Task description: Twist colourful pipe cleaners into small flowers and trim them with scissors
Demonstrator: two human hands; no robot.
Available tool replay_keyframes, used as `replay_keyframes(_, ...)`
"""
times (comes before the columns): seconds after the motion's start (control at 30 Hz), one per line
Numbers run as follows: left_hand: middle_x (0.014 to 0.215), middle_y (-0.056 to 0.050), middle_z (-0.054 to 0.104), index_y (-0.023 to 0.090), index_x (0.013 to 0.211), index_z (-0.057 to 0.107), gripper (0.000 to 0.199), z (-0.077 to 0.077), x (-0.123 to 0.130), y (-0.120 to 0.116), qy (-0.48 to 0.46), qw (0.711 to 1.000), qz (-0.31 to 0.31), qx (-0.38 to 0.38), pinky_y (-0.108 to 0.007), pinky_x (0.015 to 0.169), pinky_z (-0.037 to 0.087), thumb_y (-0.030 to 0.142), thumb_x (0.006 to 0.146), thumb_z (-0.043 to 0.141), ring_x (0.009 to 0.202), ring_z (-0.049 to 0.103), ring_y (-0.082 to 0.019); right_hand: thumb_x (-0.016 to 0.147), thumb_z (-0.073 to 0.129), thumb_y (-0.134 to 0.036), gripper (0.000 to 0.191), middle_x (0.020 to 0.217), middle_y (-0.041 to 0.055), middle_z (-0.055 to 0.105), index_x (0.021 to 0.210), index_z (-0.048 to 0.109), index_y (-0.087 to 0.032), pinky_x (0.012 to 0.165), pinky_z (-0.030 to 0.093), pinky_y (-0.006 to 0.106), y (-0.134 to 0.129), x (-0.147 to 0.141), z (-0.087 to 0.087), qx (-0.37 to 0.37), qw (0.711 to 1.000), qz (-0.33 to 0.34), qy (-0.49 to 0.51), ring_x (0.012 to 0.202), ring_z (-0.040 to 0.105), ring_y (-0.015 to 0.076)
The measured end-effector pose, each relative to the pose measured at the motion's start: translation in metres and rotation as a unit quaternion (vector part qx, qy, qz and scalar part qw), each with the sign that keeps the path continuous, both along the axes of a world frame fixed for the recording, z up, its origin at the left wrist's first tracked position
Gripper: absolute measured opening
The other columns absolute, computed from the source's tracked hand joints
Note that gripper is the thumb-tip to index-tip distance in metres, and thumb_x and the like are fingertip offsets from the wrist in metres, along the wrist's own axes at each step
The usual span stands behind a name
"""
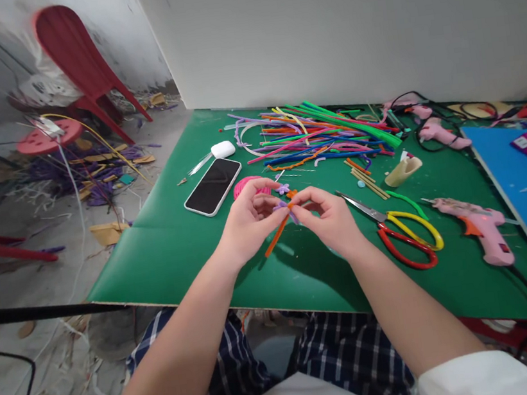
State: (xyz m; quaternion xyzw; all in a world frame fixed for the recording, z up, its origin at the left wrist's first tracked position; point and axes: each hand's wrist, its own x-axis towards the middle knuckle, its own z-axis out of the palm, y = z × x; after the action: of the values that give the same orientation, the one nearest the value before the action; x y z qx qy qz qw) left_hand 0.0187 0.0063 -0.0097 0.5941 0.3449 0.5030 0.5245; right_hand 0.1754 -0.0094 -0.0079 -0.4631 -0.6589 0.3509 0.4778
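My left hand [250, 222] pinches a small purple pipe-cleaner piece over the green table. Close against it, my right hand [323, 217] has its fingertips closed on an orange pipe cleaner [277, 238], whose loose end slants down to the left. Where the two pieces meet, my fingers partly hide them. Just beyond the fingertips lie a small purple flower shape [282, 189] and a small orange one [291, 194]. A ball of pink yarn [251, 187] sits behind my left hand.
Scissors [385, 219] and a pink glue gun [478, 221] lie to the right, near a blue board [524, 189]. A phone [213, 186] and a white case [223, 150] rest on the left. Many coloured pipe cleaners [318, 132] are heaped at the back of the green table [166, 236].
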Motion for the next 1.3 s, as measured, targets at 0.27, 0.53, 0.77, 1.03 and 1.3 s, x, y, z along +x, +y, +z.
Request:
replay_keyframes(0.27, 0.085, -0.003, 0.064, 0.018, 0.096, 0.062, 0.028, 0.001, -0.001, -0.001, 0.059, 0.998, 0.019, 0.015, -0.026, 0.075, 0.051, 0.022, 0.069, 0.067, 0.079, 0.061, -0.013, 0.078, 0.053, -0.020, 0.008, 0.076, 0.0002, 0.062, 0.078, 0.061, -0.021, 0.064, 0.049, 0.025, -0.001, -0.001, 0.000, 0.067, 0.995, -0.040, -0.069, 0.069, 0.058, 0.0122)
replay_keyframes(0.53, 0.075, 0.000, 0.064, 0.019, 0.108, 0.056, 0.042, 0.003, -0.001, 0.000, 0.024, 0.999, 0.043, -0.021, -0.024, 0.067, 0.053, 0.021, 0.067, 0.068, 0.072, 0.062, -0.012, 0.079, 0.056, -0.029, 0.014, 0.086, 0.0017, 0.067, 0.085, 0.066, -0.021, 0.065, 0.048, 0.025, -0.001, 0.002, 0.004, -0.019, 0.999, -0.040, -0.008, 0.073, 0.061, 0.0131)
replay_keyframes(0.77, 0.080, -0.001, 0.068, 0.020, 0.115, 0.054, 0.045, 0.003, 0.000, -0.003, 0.041, 0.999, -0.009, -0.026, -0.027, 0.075, 0.054, 0.018, 0.071, 0.065, 0.078, 0.065, -0.014, 0.074, 0.063, -0.031, 0.014, 0.077, 0.0012, 0.067, 0.079, 0.067, -0.019, 0.063, 0.048, 0.026, 0.003, 0.004, 0.002, -0.066, 0.997, -0.025, 0.022, 0.070, 0.061, 0.0141)
replay_keyframes(1.03, 0.084, -0.003, 0.069, 0.018, 0.107, 0.062, 0.032, 0.001, -0.003, 0.001, 0.069, 0.996, 0.040, -0.029, -0.030, 0.078, 0.054, 0.030, 0.077, 0.060, 0.081, 0.066, -0.017, 0.074, 0.062, -0.033, 0.014, 0.070, -0.0011, 0.062, 0.075, 0.063, -0.019, 0.059, 0.049, 0.025, 0.006, 0.002, -0.004, -0.112, 0.990, -0.027, 0.079, 0.061, 0.057, 0.0109)
replay_keyframes(1.3, 0.083, -0.005, 0.070, 0.016, 0.089, 0.068, 0.025, 0.005, -0.006, 0.001, 0.127, 0.991, 0.007, -0.037, -0.029, 0.074, 0.053, 0.032, 0.070, 0.067, 0.077, 0.065, -0.018, 0.073, 0.063, -0.035, 0.018, 0.071, -0.0002, 0.063, 0.077, 0.065, -0.018, 0.057, 0.050, 0.024, 0.008, 0.002, -0.008, -0.150, 0.979, 0.008, 0.137, 0.063, 0.058, 0.0111)
